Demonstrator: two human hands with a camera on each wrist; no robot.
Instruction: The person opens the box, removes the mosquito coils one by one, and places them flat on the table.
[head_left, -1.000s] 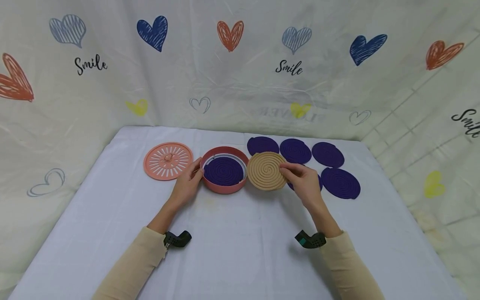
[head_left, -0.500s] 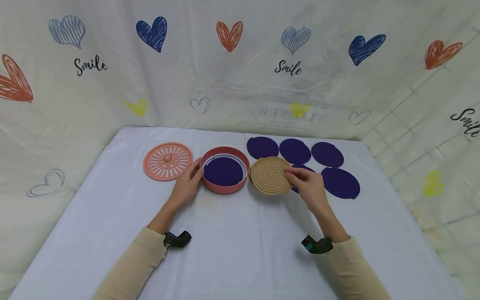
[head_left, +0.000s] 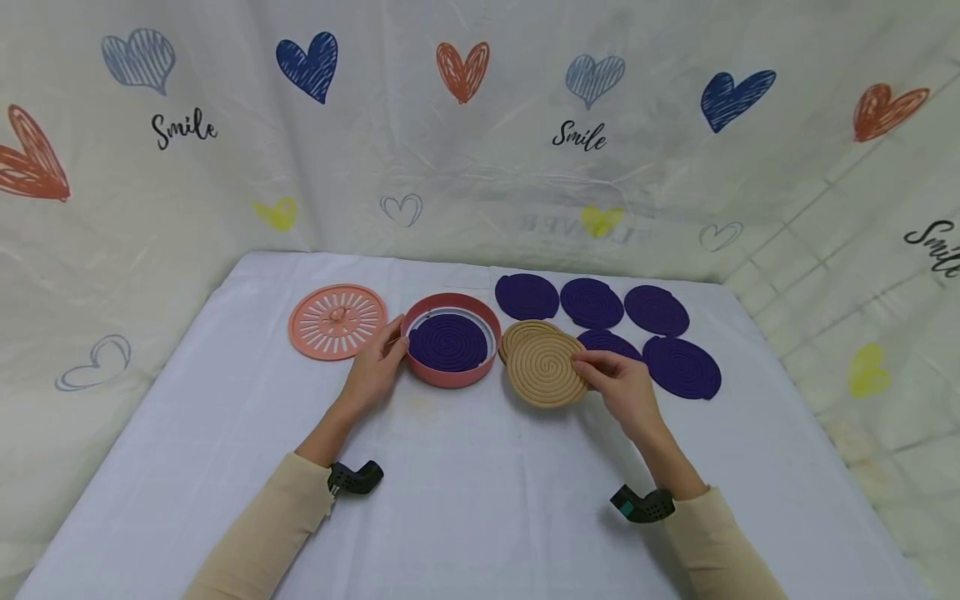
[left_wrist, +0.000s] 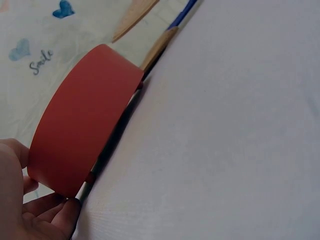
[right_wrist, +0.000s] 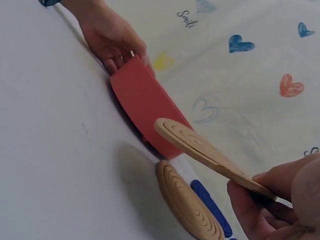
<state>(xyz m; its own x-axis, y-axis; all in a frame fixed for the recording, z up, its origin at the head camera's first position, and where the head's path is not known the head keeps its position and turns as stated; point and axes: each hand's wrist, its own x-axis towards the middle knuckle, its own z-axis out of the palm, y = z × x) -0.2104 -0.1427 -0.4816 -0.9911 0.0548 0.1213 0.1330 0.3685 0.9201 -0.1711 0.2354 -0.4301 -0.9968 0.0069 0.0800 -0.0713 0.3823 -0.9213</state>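
My left hand (head_left: 375, 367) grips the near left side of a round red mosquito coil holder (head_left: 450, 379), thumb at the rim. Inside the holder lies a purple mosquito coil (head_left: 447, 343). My right hand (head_left: 621, 390) pinches the right edge of a tan mosquito coil (head_left: 547, 371) between thumb and fingers. In the right wrist view this coil is tilted and raised off the table, with the tabletop tan coil (right_wrist: 187, 202) below it. That lower coil lies just right of the holder and is partly covered by the held one in the head view.
Several purple coils (head_left: 682, 367) lie in two rows at the back right, one partly behind the right hand. A slotted salmon-pink lid (head_left: 337, 322) with a small raised loop sits left of the holder. The white-covered table (head_left: 465, 500) meets a printed cloth backdrop (head_left: 480, 158).
My right hand has drawn the tan coil toward me and slightly right. Another tan coil has come into view behind it. The left hand stays on the holder.
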